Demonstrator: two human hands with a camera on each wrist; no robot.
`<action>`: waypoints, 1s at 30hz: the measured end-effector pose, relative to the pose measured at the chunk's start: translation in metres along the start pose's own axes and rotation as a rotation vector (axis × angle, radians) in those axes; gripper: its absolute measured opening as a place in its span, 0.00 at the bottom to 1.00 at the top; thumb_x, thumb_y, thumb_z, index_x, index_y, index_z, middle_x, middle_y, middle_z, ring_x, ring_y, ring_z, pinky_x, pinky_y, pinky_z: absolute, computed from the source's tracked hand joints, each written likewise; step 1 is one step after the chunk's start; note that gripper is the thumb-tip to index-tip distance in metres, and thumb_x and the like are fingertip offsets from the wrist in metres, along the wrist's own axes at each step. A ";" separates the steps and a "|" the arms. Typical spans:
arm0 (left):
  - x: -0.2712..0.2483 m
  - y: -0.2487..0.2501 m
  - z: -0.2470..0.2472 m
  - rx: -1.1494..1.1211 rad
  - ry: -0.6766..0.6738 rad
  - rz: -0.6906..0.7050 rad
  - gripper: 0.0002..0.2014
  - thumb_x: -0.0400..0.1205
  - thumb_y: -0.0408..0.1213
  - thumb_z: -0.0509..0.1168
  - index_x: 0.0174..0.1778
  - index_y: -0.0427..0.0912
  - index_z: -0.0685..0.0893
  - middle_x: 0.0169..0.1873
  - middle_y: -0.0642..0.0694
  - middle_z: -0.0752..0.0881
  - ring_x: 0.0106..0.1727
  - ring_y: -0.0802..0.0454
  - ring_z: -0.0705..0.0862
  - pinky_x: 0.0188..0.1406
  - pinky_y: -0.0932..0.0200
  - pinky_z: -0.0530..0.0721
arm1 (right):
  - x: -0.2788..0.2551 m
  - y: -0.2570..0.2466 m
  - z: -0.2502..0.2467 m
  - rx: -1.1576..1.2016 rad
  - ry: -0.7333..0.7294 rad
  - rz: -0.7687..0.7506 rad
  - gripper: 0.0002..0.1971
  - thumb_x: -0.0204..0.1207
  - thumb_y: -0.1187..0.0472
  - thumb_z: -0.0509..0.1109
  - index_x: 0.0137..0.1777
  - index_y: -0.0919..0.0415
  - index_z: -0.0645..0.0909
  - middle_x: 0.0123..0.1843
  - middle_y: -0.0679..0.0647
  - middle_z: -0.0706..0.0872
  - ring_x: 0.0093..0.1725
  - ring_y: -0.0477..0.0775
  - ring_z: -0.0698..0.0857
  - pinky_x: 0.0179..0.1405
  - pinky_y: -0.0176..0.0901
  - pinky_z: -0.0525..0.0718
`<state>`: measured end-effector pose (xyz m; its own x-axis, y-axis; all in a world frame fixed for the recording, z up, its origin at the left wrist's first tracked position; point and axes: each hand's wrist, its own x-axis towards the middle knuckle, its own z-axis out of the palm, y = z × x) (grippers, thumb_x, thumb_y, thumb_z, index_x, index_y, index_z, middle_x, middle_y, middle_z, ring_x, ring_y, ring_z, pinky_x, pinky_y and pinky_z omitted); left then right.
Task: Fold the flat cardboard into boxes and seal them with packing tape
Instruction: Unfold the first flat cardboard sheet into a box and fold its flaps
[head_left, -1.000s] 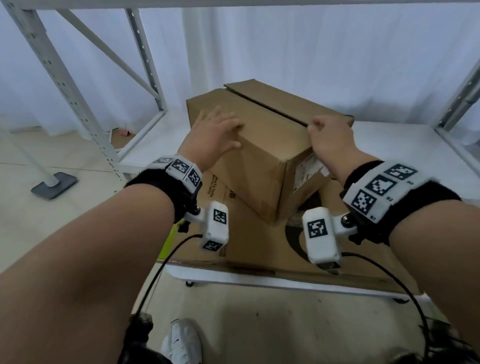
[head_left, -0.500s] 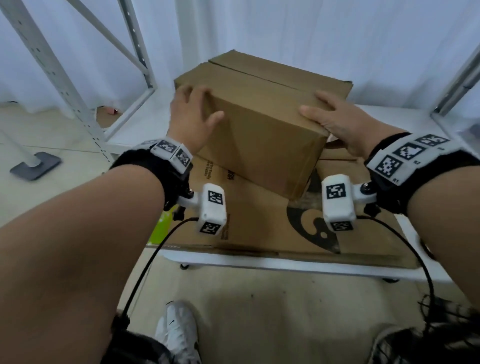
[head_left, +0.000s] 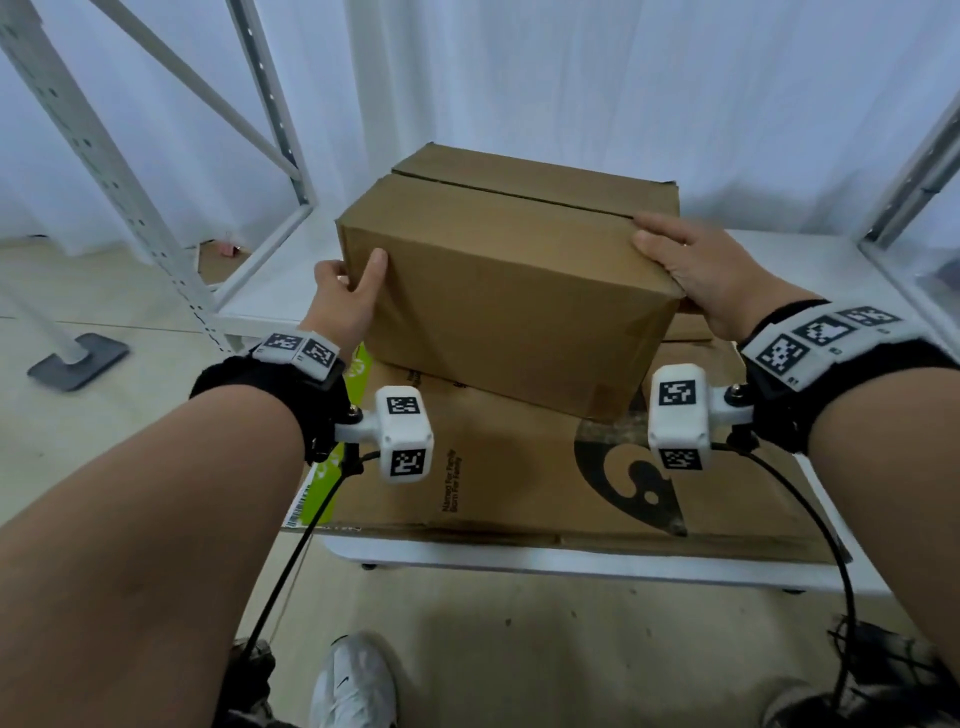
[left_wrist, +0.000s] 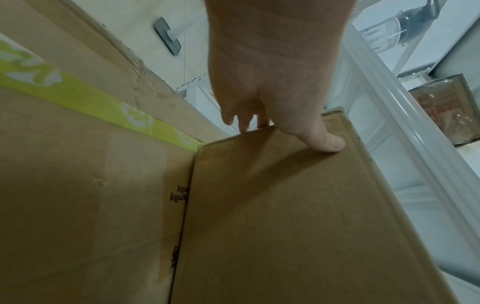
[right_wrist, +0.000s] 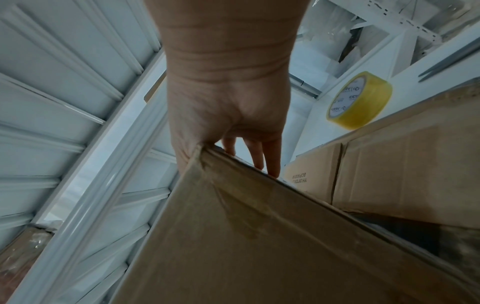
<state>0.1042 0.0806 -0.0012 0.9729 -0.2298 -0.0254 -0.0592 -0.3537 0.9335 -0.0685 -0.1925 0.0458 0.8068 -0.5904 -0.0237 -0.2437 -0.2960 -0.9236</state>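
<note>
You hold the folded cardboard box tilted over the flat cardboard sheets, at twelve o'clock from you. Your left hand clamps its nine-o'clock corner, your right hand its three-o'clock end. The top seam looks untaped; squeeze unevenly and the flaps may spring open, or the box may slip.

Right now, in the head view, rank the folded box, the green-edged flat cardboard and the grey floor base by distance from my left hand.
1. Folded box: gripped by the left hand.
2. Green-edged flat cardboard: just below the hand.
3. Grey floor base: far left, on the floor.
</note>
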 end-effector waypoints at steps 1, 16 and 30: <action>0.000 0.000 -0.001 0.004 0.013 0.003 0.31 0.83 0.62 0.56 0.72 0.40 0.65 0.56 0.46 0.77 0.55 0.48 0.76 0.55 0.56 0.71 | 0.001 0.000 0.000 0.011 0.010 0.012 0.18 0.85 0.50 0.63 0.74 0.44 0.77 0.61 0.48 0.81 0.48 0.48 0.82 0.41 0.40 0.82; -0.020 0.037 -0.030 -0.091 -0.245 -0.024 0.27 0.84 0.50 0.63 0.78 0.54 0.63 0.65 0.51 0.76 0.52 0.57 0.79 0.43 0.57 0.78 | 0.003 -0.007 -0.002 -0.657 0.106 -0.125 0.20 0.86 0.58 0.50 0.74 0.52 0.73 0.74 0.58 0.75 0.71 0.62 0.74 0.71 0.56 0.72; -0.009 0.067 -0.025 0.294 -0.184 0.183 0.23 0.84 0.45 0.64 0.75 0.45 0.69 0.73 0.44 0.73 0.64 0.48 0.76 0.60 0.58 0.74 | -0.024 -0.008 -0.003 -0.481 0.258 -0.160 0.29 0.81 0.46 0.67 0.78 0.59 0.68 0.71 0.60 0.79 0.69 0.62 0.77 0.66 0.50 0.73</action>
<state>0.0970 0.0818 0.0701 0.8854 -0.4628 0.0430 -0.3155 -0.5305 0.7868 -0.0878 -0.1778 0.0552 0.7110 -0.6566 0.2517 -0.3959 -0.6696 -0.6284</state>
